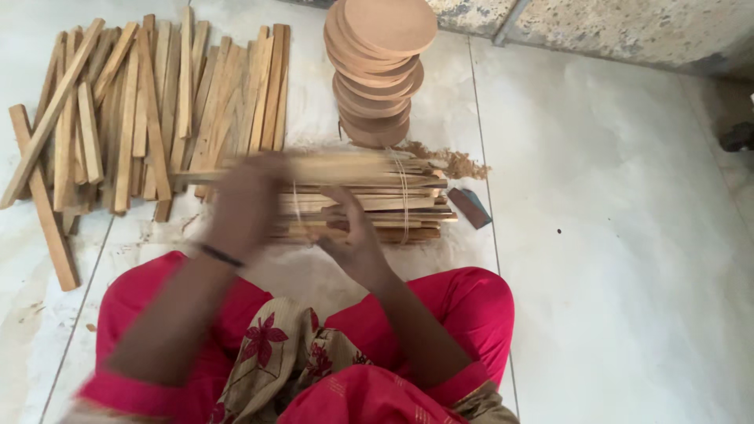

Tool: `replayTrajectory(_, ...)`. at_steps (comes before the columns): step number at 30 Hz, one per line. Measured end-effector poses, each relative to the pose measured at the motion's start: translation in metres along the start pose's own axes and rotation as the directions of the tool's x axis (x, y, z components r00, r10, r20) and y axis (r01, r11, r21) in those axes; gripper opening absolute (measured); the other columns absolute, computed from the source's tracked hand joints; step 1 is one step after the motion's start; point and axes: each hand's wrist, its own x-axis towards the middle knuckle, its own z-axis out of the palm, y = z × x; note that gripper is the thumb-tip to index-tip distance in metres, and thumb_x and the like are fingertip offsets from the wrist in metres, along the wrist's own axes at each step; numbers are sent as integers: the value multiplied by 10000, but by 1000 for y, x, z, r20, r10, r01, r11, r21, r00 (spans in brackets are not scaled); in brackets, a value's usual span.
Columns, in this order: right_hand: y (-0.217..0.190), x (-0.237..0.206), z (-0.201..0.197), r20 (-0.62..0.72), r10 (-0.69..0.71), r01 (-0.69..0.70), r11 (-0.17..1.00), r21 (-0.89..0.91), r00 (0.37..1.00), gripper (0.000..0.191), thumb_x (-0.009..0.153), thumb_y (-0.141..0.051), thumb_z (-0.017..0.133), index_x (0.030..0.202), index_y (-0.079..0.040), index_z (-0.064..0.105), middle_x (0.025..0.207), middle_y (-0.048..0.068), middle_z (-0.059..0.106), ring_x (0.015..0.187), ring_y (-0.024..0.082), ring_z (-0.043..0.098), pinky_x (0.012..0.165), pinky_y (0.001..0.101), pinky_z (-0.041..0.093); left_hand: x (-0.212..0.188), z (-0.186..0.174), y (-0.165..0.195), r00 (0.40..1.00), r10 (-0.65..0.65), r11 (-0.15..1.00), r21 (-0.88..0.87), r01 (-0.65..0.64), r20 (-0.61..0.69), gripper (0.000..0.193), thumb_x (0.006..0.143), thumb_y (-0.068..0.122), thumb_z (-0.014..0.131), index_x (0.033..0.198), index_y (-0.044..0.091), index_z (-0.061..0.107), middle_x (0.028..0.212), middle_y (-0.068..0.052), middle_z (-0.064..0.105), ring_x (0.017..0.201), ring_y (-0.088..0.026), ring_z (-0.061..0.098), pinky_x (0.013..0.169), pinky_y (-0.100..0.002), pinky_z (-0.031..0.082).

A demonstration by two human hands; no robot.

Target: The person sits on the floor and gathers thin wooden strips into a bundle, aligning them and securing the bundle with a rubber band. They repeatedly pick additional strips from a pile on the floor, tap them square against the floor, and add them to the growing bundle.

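The person wears bright pink-red trousers (463,306), the cloth smooth and plain over both knees. A beige scarf (290,353) printed with dark red flowers and leaves lies just below the trousers' knees, in the lap. Sleeves of the same pink-red end at the elbows, below the scarf's upper edge on either side. The left hand (247,200), blurred, has a thin dark band (220,255) round the wrist. The right hand (353,235) is bare of any ornament.
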Motion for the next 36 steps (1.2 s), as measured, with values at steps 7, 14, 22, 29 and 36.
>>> replayTrajectory(7, 4, -13, -106, -536, -166, 158, 986, -62, 828, 198, 992, -43, 629, 1183, 10, 631, 1031, 67, 702, 926, 144, 657, 823, 304, 564, 13, 115, 133, 975, 166, 595, -804, 18, 145, 483, 898, 91, 734, 1350, -16, 598, 1384, -222, 572, 1240, -373, 622, 1029, -425, 532)
replayTrajectory(14, -9, -26, -229, -878, 245, 95, 946, 309, 412, 118, 1031, -89, 557, 1147, -71, 551, 1064, 31, 627, 917, 152, 632, 789, 341, 567, -28, 232, 123, 875, -320, 674, -561, 480, 365, 337, 871, 161, 714, 1163, -2, 666, 1165, -201, 679, 1044, -349, 711, 892, -412, 582)
replayTrajectory(22, 39, -27, -256, -775, 595, 124, 770, 626, 214, 213, 1010, -79, 501, 1215, -138, 516, 1079, 40, 593, 940, 195, 613, 787, 397, 528, -64, 297, 101, 610, -510, 431, -433, 792, 607, 270, 885, 188, 750, 1126, 70, 727, 908, -91, 690, 809, -202, 634, 716, -357, 533)
replayTrajectory(29, 74, -4, -246, -717, 633, 113, 721, 683, 293, 155, 995, -11, 493, 1140, -42, 539, 962, 93, 598, 763, 217, 577, 673, 430, 516, -49, 279, 100, 723, -369, 43, -766, 641, 584, 293, 942, 93, 689, 1233, 68, 663, 1104, -17, 684, 980, -113, 657, 847, -274, 550)
replayTrajectory(36, 93, 36, -167, -55, 761, -365, 372, 853, 646, 203, 958, -117, 442, 1013, 0, 598, 814, 165, 668, 660, 341, 671, 424, 448, 509, -51, 278, 98, 846, -156, 274, -801, 533, 509, 304, 952, 125, 705, 1244, 73, 641, 1221, -36, 650, 1079, -139, 630, 907, -299, 549)
